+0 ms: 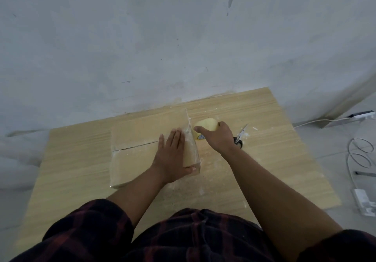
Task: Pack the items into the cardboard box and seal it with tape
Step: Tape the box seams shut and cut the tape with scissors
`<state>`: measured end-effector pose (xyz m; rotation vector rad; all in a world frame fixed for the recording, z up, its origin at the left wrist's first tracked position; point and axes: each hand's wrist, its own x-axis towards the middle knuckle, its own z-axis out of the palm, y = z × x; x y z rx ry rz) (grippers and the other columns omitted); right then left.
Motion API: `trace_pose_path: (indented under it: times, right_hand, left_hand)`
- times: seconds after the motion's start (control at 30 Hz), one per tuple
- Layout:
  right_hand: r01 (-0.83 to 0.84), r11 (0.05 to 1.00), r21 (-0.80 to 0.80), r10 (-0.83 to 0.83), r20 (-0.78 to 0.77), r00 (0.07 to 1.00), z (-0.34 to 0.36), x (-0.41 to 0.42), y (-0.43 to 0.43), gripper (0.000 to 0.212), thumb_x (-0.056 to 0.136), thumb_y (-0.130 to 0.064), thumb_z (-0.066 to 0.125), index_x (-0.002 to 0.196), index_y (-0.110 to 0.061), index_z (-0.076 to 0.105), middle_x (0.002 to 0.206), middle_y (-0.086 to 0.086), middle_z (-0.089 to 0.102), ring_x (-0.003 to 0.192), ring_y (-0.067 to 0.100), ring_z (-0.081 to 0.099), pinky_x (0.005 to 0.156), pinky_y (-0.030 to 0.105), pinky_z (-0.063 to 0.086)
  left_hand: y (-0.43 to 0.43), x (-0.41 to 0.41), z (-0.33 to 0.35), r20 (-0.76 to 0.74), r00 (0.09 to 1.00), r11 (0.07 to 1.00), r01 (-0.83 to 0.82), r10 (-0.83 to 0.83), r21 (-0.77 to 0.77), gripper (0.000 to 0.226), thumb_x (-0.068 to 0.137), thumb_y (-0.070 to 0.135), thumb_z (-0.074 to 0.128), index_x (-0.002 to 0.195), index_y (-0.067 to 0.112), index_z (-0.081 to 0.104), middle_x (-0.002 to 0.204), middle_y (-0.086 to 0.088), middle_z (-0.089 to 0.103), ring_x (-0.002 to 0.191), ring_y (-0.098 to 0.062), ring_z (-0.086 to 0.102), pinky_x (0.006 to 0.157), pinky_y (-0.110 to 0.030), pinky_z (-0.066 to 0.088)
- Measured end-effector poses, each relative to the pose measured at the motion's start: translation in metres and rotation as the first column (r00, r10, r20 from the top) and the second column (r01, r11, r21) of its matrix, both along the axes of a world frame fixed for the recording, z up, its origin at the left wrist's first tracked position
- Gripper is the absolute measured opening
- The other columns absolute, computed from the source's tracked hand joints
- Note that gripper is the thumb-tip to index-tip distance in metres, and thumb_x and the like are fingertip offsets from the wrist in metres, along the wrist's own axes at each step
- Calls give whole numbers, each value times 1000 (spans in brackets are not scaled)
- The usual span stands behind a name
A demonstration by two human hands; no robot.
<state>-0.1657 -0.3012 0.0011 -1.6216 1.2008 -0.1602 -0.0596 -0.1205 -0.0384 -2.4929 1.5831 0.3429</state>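
Observation:
A closed cardboard box (138, 131) lies on the wooden board, its two top flaps meeting at a seam. My left hand (173, 155) presses flat on the box's right end, fingers straight, thumb down over the right side. My right hand (215, 137) grips a yellowish roll of tape (206, 126) just right of the box. A strip of clear tape runs from the roll onto the box's right edge.
A pair of scissors (241, 136) lies on the wooden board (264, 160) behind my right hand. The grey wall stands right behind the board. White cables (360, 155) and a power strip (362, 115) lie on the floor at the right.

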Motion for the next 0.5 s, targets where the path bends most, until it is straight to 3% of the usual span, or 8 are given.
trace_pose_path:
  times: [0.13, 0.33, 0.43, 0.5]
  right_hand:
    - [0, 1000, -7, 0, 6, 1000, -3, 2, -1, 91, 75, -65, 87, 141, -15, 49, 123, 1, 60, 104, 23, 61, 75, 34, 48]
    - [10, 989, 149, -12, 9, 1000, -21, -1, -9, 83, 78, -69, 81, 135, -14, 54, 120, 1, 61, 93, 14, 59, 64, 31, 46]
    - [14, 966, 259, -19, 16, 1000, -29, 0, -14, 85, 73, -73, 81, 130, -15, 58, 117, 0, 64, 100, 20, 65, 79, 42, 59]
    - [0, 951, 311, -3, 8, 1000, -32, -1, -17, 85, 70, -75, 79, 127, -16, 59, 119, 3, 66, 106, 24, 68, 90, 50, 60]
  left_hand:
    - [-10, 4, -7, -48, 999, 999, 2, 0, 39, 143, 76, 103, 26, 160, -2, -24, 167, -18, -37, 155, -32, -36, 126, -68, -4]
    - [-2, -5, -13, -110, 994, 1000, -18, 16, -17, 126, 89, 91, 31, 160, 8, -31, 166, -11, -42, 155, -29, -37, 127, -66, -6]
    - [0, -12, -12, -143, 989, 997, -53, 45, -53, 119, 91, 88, 30, 161, 12, -29, 167, -7, -42, 155, -27, -36, 127, -65, -8]
    - [-3, -13, -9, -178, 981, 995, -91, 83, -40, 122, 88, 89, 33, 162, 15, -29, 167, -4, -41, 155, -26, -37, 127, -65, -8]
